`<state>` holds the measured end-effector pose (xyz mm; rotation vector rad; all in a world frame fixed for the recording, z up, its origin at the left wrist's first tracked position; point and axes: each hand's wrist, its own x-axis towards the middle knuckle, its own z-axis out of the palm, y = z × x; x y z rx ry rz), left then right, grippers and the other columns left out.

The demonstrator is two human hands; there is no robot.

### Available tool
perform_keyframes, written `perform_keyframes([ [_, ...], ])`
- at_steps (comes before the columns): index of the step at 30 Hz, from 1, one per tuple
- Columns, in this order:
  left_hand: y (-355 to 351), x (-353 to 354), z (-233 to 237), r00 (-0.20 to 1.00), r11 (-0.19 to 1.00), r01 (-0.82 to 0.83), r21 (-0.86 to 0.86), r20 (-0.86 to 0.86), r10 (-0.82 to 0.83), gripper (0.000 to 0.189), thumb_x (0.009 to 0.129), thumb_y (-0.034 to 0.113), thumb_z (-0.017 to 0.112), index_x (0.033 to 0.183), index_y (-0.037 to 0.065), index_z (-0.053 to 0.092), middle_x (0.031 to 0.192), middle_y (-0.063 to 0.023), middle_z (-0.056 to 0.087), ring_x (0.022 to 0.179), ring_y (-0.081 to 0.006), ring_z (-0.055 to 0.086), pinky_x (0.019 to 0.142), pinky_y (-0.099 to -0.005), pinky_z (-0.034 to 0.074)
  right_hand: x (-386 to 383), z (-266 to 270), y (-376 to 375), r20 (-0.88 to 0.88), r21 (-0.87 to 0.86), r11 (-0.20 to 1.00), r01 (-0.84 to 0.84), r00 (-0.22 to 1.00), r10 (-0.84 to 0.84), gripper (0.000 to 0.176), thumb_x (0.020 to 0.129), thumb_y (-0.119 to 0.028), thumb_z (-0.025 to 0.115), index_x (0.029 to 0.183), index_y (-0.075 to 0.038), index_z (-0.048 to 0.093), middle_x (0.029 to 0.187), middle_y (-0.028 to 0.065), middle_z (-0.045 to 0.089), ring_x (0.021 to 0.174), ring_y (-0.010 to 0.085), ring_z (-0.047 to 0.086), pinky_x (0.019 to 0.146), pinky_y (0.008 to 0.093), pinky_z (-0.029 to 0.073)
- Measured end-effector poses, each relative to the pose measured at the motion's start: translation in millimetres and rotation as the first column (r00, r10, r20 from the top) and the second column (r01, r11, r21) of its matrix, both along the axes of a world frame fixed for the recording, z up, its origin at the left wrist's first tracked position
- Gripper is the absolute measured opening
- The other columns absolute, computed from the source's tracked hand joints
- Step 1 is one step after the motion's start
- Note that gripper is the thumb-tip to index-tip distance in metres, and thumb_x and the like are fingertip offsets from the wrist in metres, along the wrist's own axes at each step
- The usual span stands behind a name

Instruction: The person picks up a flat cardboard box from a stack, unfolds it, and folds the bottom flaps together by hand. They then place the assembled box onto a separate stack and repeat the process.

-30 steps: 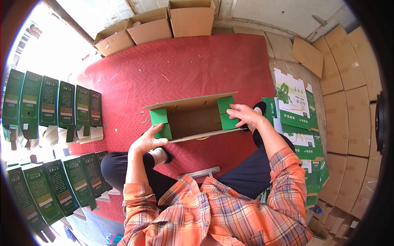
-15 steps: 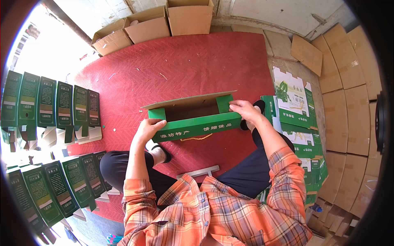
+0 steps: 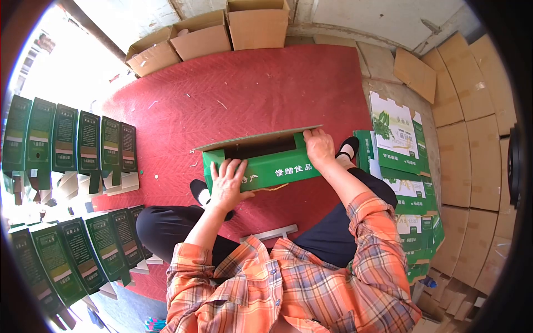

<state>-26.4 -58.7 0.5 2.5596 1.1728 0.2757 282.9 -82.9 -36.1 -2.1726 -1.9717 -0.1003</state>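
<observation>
I sit over a red mat point(image 3: 250, 89), a green box point(image 3: 283, 166) in front of me between my feet, its long top side partly open and the brown inside showing. My left hand point(image 3: 226, 183) lies over the box's near green face with fingers spread, covering part of the white lettering. My right hand point(image 3: 320, 148) is curled over the box's right end, fingers bent at the top edge. Bits of scrap lie scattered on the mat. Along the wall at the far edge stand three open cardboard boxes point(image 3: 257, 29) in a row. To my left, green cartons point(image 3: 89, 141) stand in two rows near bright light. To my right, printed green-and-white sheets point(image 3: 395, 130) lie in overlapping piles on the floor, and beyond them brown cartons point(image 3: 455, 155) are packed side by side, a loose cardboard piece point(image 3: 415, 75) near them.
</observation>
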Motion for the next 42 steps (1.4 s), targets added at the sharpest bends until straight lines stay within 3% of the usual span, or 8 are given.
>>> perform_keyframes([
  [4, -1, 2, -6, 0.990, 0.999, 0.039, 0.033, -0.138, -0.034, 0.102, 0.051, 0.023, 0.089, 0.141, 0.019, 0.042, 0.133, -0.0066, 0.044, 0.127, -0.0305, 0.040, 0.110, -0.0608, 0.023, -5, 9, -7, 0.005, -0.082, 0.997, -0.001, 1.000, 0.001, 0.013, 0.084, -0.016, 0.060, 0.093, -0.007, 0.060, 0.092, 0.0103, 0.063, 0.093, 0.0297, 0.060, 0.075, 0.0444, 0.048],
  [6, 3, 2, -9, 0.992, 0.999, 0.029, 0.030, -0.120, -0.025, 0.100, 0.052, 0.021, 0.088, 0.141, 0.019, 0.043, 0.132, -0.0069, 0.044, 0.126, -0.0306, 0.041, 0.109, -0.0600, 0.024, -11, 20, -19, -0.118, -0.043, 0.988, -0.150, 0.982, 0.144, 0.014, 0.083, -0.019, 0.065, 0.087, -0.006, 0.059, 0.091, 0.0122, 0.062, 0.093, 0.0303, 0.059, 0.076, 0.0447, 0.048],
  [8, 5, 2, -9, 0.992, 0.999, 0.031, 0.028, -0.121, -0.027, 0.098, 0.053, 0.020, 0.088, 0.140, 0.019, 0.043, 0.132, -0.0075, 0.044, 0.125, -0.0306, 0.041, 0.109, -0.0595, 0.025, -16, 33, -31, -0.191, -0.179, 0.971, -0.156, 0.974, 0.122, 0.032, 0.078, -0.026, 0.073, 0.099, -0.006, 0.060, 0.105, 0.0124, 0.058, 0.107, 0.0294, 0.053, 0.088, 0.0437, 0.044],
  [11, 5, 3, -10, 0.994, 0.999, 0.029, 0.034, -0.109, -0.025, 0.096, 0.053, 0.019, 0.088, 0.139, 0.019, 0.044, 0.131, -0.0089, 0.045, 0.124, -0.0305, 0.043, 0.107, -0.0577, 0.028, -22, 38, -46, -0.108, -0.199, 0.936, -0.289, 0.956, 0.272, 0.092, 0.053, -0.040, 0.089, 0.129, -0.008, 0.048, 0.124, 0.0108, 0.048, 0.120, 0.0272, 0.044, 0.101, 0.0422, 0.037],
  [21, 8, 2, -10, 0.992, 0.999, 0.044, 0.013, -0.122, -0.042, 0.091, 0.055, 0.020, 0.088, 0.136, 0.020, 0.045, 0.125, -0.0097, 0.050, 0.118, -0.0286, 0.048, 0.099, -0.0488, 0.033, -23, 28, -43, -0.128, -0.231, 0.920, -0.315, 0.948, 0.293, 0.075, 0.057, -0.025, 0.086, 0.121, -0.009, 0.051, 0.116, 0.0098, 0.052, 0.113, 0.0267, 0.048, 0.096, 0.0414, 0.038],
  [34, 17, 2, -11, 0.996, 0.998, 0.061, -0.033, -0.070, -0.063, 0.095, 0.051, 0.022, 0.088, 0.137, 0.018, 0.047, 0.117, -0.0110, 0.055, 0.111, -0.0304, 0.052, 0.097, -0.0461, 0.038, -16, 24, -38, -0.166, -0.156, 0.911, -0.381, 0.920, 0.356, 0.076, 0.060, -0.023, 0.082, 0.128, -0.008, 0.050, 0.112, 0.0076, 0.054, 0.109, 0.0255, 0.050, 0.092, 0.0398, 0.039],
  [40, 17, 1, -14, 0.994, 0.996, 0.065, -0.059, -0.080, -0.070, 0.099, 0.051, 0.022, 0.088, 0.139, 0.017, 0.045, 0.117, -0.0116, 0.055, 0.112, -0.0306, 0.052, 0.099, -0.0461, 0.036, -19, 13, -46, -0.175, -0.224, 0.900, -0.375, 0.924, 0.341, 0.091, 0.063, -0.030, 0.083, 0.140, -0.007, 0.040, 0.135, 0.0105, 0.046, 0.125, 0.0269, 0.043, 0.104, 0.0429, 0.034],
  [42, 17, 0, -15, 0.993, 0.996, 0.088, -0.029, -0.078, -0.090, 0.100, 0.051, 0.022, 0.088, 0.140, 0.015, 0.045, 0.118, -0.0112, 0.055, 0.114, -0.0303, 0.050, 0.101, -0.0450, 0.035, -23, 8, -47, -0.086, -0.235, 0.903, -0.359, 0.933, 0.349, 0.102, 0.067, -0.038, 0.082, 0.147, -0.007, 0.028, 0.151, 0.0110, 0.032, 0.139, 0.0274, 0.030, 0.114, 0.0474, 0.024],
])
